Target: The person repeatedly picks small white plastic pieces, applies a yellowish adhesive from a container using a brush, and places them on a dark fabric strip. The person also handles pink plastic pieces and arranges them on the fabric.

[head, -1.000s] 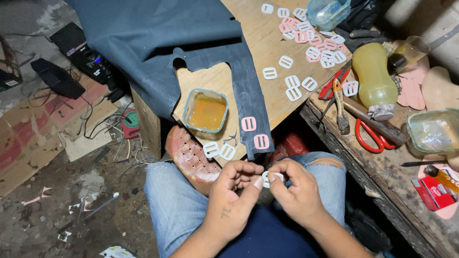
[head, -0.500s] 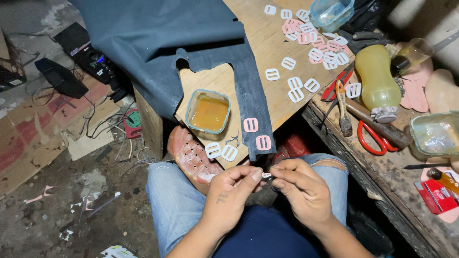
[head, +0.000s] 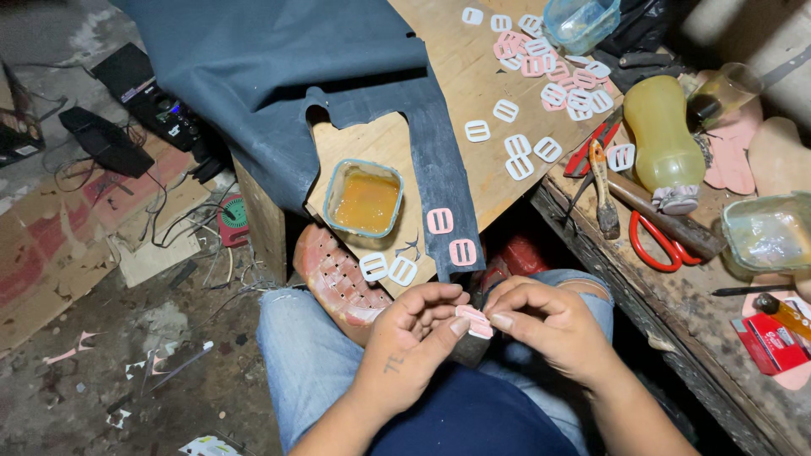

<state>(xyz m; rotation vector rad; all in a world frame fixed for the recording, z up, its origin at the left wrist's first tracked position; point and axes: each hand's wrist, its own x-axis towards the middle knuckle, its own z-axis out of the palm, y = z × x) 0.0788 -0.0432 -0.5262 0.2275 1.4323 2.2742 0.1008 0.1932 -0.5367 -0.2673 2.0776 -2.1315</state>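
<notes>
pink buckle (head: 473, 320), amber glue tub (head: 363, 198), red scissors (head: 655, 241)

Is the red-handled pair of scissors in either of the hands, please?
No, the scissors lie on the bench, while both hands pinch a small pink buckle.

Dim, littered concrete floor (head: 127, 371) beside scuffed wooden workbench (head: 473, 84)

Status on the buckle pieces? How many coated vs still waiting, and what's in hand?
Looks done: two pink buckle pieces lie on the dark strip, and more pink ones sit in the far pile. In hand: the left hand and right hand pinch one pink piece between the fingertips. Left: white pieces scattered on the board and two by the open tub of amber liquid. That pink means coated is a guess.
</notes>
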